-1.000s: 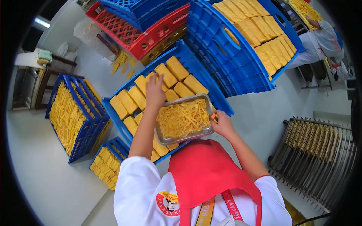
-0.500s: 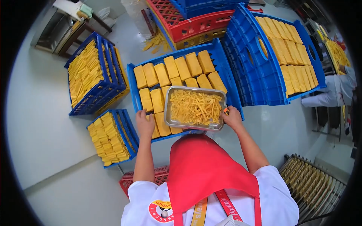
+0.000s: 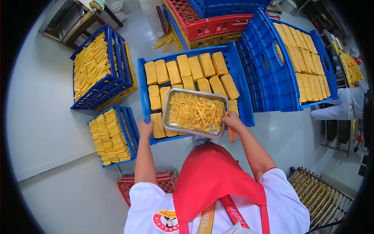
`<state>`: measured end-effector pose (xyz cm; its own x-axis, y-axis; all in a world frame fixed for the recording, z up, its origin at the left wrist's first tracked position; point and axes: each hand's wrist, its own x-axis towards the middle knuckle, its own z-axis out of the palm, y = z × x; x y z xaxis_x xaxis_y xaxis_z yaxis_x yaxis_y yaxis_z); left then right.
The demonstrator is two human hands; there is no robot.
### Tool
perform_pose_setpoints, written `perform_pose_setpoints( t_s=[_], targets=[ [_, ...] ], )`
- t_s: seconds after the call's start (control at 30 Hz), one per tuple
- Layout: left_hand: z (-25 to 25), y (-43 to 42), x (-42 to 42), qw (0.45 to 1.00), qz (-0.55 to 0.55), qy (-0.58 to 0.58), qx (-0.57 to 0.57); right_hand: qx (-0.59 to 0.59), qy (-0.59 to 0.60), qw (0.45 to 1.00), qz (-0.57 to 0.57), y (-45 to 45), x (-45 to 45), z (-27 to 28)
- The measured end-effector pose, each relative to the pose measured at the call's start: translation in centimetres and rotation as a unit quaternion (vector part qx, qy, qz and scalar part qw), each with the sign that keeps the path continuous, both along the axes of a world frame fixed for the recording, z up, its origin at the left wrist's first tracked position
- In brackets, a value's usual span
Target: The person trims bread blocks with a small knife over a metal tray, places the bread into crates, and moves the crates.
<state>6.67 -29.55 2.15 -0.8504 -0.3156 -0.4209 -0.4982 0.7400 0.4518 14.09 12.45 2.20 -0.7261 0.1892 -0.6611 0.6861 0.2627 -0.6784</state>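
Observation:
A blue crate [image 3: 248, 113] holds rows of yellow rectangular loaves [image 3: 183, 65]. Over its near side is a metal tray [image 3: 174, 126] filled with yellow strips [image 3: 196, 111]. My right hand [image 3: 233, 121] grips the tray's right edge together with an orange-handled tool [image 3: 232, 135], whose other end is hidden. At the crate's near left corner, my left hand [image 3: 145, 128] is closed on the crate's rim. The tray covers some of the loaves.
Blue crates of yellow pieces stand at the left [image 3: 126, 84] and lower left [image 3: 130, 134]. Red crates [image 3: 218, 25] are behind, and a tall blue stack [image 3: 269, 89] is at the right. A person [image 3: 350, 102] works at far right, above a metal rack [image 3: 317, 199].
My left hand has moved from over the loaves to the crate's near left corner and closed there. The view has shifted, and more of the orange tool shows beside my right hand.

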Motion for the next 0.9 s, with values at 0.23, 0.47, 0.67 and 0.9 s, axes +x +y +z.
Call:
perform_pose_setpoints(
  t_s=[0.23,0.47,0.67,0.9],
  targets=[
    [-3.5,-0.3,9.0,0.950,0.109,0.286,-0.061,-0.083,0.035,0.993,-0.079,2.6,5.1,6.3],
    [-5.6,5.7,16.2,0.672,0.410,-0.140,0.601,-0.049,0.086,0.985,-0.144,9.6,17.9,10.3],
    [-8.8,14.0,12.6,0.584,0.348,-0.140,0.720,-0.027,0.063,0.974,-0.218,11.8,31.6,9.4],
    [-7.8,16.3,11.7,0.572,0.458,-0.062,0.677,-0.030,0.002,0.953,-0.302,7.6,38.7,4.6]
  ],
)
